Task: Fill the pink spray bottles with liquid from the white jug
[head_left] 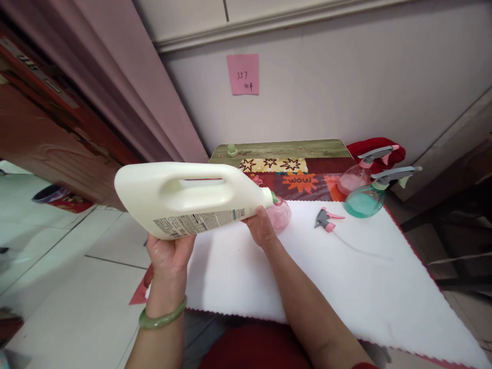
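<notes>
A large cream-coloured jug [154, 195] with a built-in handle and a printed label lies tilted on its side in my two hands. My left hand [171, 251] is closed under its base end, palm up, with a green bangle on the wrist. Near the neck, my right hand [263, 228] grips the jug from below, its thumb by the spout. The green-tipped mouth points at the opening of a pink see-through bottle [280, 216] on the white cloth. Whether liquid flows is too small to tell. A grey-and-pink spray head [326, 220] with a thin tube lies to the right.
Two spray bottles stand at the right, one pink [352, 179] and one teal [364, 204]. A light green cap [232, 150] sits at the table's back left. The wall bears a pink note [243, 75]. White cloth [238, 277] covers the table's front.
</notes>
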Demonstrator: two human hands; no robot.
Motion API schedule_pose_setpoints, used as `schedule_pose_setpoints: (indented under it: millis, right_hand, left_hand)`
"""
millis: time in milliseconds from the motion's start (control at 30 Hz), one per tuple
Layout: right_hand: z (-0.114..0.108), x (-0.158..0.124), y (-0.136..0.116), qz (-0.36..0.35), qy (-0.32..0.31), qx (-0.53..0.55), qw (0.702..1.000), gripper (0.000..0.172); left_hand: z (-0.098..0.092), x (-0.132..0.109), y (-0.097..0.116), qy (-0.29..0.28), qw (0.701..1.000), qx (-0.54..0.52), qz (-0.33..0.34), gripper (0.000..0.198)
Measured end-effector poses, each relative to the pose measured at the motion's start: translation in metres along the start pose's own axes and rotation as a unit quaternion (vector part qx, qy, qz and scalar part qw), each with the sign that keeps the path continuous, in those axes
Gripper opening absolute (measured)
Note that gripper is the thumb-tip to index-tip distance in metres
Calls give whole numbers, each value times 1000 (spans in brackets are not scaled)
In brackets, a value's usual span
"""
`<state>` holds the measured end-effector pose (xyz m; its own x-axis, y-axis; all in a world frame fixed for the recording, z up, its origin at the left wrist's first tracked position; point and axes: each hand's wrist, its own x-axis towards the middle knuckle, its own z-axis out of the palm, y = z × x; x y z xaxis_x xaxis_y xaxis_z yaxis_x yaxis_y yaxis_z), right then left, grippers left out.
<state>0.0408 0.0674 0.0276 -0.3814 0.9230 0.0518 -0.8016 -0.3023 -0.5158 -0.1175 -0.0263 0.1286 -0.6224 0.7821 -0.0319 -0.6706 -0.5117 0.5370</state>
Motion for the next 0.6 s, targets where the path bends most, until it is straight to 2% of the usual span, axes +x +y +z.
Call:
schedule_pose_setpoints:
  millis: [167, 367, 600]
  right_hand:
    - [-1, 1, 0, 3, -2, 2, 1000, 62]
    - [-2, 0, 0, 3, -7, 1, 1000, 61]
    - [-3, 1, 2, -2, -12, 3, 1000, 63]
  left_hand:
    - [-1, 1, 0, 6, 1000, -4, -3, 45]
    - [-3, 2, 0, -23, 1000, -5, -4, 44]
    - [-1, 2, 1, 4, 1000, -11, -2, 43]
